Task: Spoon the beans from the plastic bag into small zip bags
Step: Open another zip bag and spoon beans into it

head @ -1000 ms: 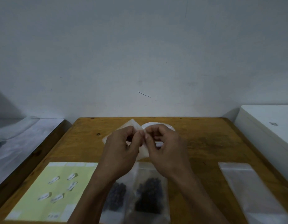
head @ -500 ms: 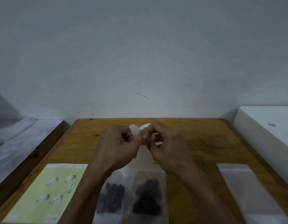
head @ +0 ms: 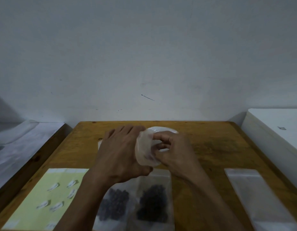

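While both hands work above the brown wooden table (head: 211, 147), a pale yellow sheet (head: 36, 205) carrying small white label strips (head: 53, 187) lies left of the left fingers. The left hand (head: 121, 154) has its fingers extended, flat against a small clear zip bag (head: 145, 150). Directly below the hands, two clear plastic bags hold dark beans: one (head: 113, 207) at left, one (head: 152, 204) at right. The right hand (head: 174, 150) pinches the small clear zip bag with curled fingers. Beyond the fingers sits a white round dish (head: 164, 130); contents not discernible. Right of the right fingers lies a flat clear plastic sleeve (head: 254, 197).
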### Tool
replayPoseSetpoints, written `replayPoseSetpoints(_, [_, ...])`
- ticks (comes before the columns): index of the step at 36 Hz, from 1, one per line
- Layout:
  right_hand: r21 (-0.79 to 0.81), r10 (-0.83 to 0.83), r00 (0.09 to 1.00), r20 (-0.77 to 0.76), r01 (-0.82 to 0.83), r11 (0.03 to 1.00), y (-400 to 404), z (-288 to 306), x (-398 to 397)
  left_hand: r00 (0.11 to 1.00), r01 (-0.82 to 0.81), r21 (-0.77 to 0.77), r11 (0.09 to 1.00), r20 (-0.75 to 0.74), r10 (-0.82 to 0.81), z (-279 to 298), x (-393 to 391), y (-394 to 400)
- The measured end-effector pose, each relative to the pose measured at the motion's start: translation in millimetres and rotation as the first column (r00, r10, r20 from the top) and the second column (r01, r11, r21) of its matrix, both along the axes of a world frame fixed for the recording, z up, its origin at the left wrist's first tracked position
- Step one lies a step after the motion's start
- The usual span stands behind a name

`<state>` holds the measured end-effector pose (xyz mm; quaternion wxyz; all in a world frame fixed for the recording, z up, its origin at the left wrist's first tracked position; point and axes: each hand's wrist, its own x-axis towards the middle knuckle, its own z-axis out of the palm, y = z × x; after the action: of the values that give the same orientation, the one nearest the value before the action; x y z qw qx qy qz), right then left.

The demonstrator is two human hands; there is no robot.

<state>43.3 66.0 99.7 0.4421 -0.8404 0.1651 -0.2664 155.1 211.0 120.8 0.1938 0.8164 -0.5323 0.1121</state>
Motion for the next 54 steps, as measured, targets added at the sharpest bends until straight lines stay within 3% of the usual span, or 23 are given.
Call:
replayPoseSetpoints(6, [0.020, -0.006, 1.000, 0.020, 0.005, 1.000, -2, 0, -1, 0.998, -0.035, 0.016, 0.999, -0.052, 0.036, -4, 3, -2])
replayPoseSetpoints(9, [-0.044, -0.225, 0.974, 0.030, 0.226, 0.973, -11, -7, -5, 0.988, -0.077, 0.047, 0.996, -0.127, 0.082, -8, 13, -2])
replayPoseSetpoints(11, [-0.138, -0.407, 0.911, -0.070, 0.395, 0.908, -24, -17, -9, 0.979, -0.106, 0.094, 0.990, -0.164, 0.120, -11, 22, -2])
replayPoseSetpoints(14, [-0.198, -0.513, 0.797, -0.319, 0.473, 0.858, -42, -32, -15, 0.966, -0.127, 0.187, 0.974, -0.200, 0.164, -15, 35, -7])
replayPoseSetpoints(17, [-0.071, -0.455, 0.750, -0.479, 0.484, 0.872, -50, -37, -16, 0.957, -0.100, 0.267, 0.958, -0.239, 0.166, -20, 42, -20])
replayPoseSetpoints(19, [0.078, -0.415, 0.772, -0.482, 0.509, 0.857, -54, -45, -12, 0.948, -0.083, 0.315, 0.946, -0.268, 0.173, -21, 44, -30])
replayPoseSetpoints(24, [0.543, -0.386, 0.875, -0.292, 0.484, 0.687, -51, -59, -1, 0.921, -0.044, 0.397, 0.917, -0.339, 0.191, -25, 46, -49])
replayPoseSetpoints(27, [0.671, -0.400, 0.898, -0.182, 0.410, 0.617, -45, -61, 9, 0.902, -0.020, 0.399, 0.917, -0.389, 0.189, -28, 48, -54])
replayPoseSetpoints(30, [0.695, -0.444, 0.885, -0.140, 0.407, 0.592, -41, -65, 21, 0.898, 0.004, 0.397, 0.918, -0.406, 0.171, -32, 49, -58])
replayPoseSetpoints(32, [0.560, -0.467, 0.879, -0.100, 0.438, 0.703, -38, -70, 24, 0.894, -0.005, 0.390, 0.921, -0.410, 0.179, -33, 49, -59])
replayPoseSetpoints(34, [0.203, -0.468, 0.883, -0.012, 0.461, 0.864, -34, -71, 21, 0.893, -0.025, 0.377, 0.926, -0.408, 0.190, -34, 49, -60])
replayPoseSetpoints(35, [0.016, -0.453, 0.889, 0.061, 0.453, 0.891, -32, -71, 17, 0.895, -0.036, 0.373, 0.927, -0.400, 0.196, -34, 49, -60])
replayPoseSetpoints(37, [-0.252, -0.384, 0.907, 0.172, 0.417, 0.873, -28, -70, 9, 0.899, -0.060, 0.363, 0.930, -0.386, 0.209, -35, 50, -61])
replayPoseSetpoints(40, [-0.500, -0.329, 0.918, 0.220, 0.396, 0.771, -27, -74, 0, 0.906, -0.080, 0.341, 0.937, -0.367, 0.211, -36, 50, -62])
replayPoseSetpoints(47, [-0.621, -0.373, 0.925, 0.077, 0.337, 0.708, -17, -79, 5, 0.904, -0.078, 0.308, 0.948, -0.380, 0.197, -36, 46, -64])
replayPoseSetpoints(54, [-0.610, -0.352, 0.926, 0.133, 0.357, 0.708, -8, -77, -2, 0.903, -0.101, 0.289, 0.952, -0.374, 0.209, -34, 42, -61])
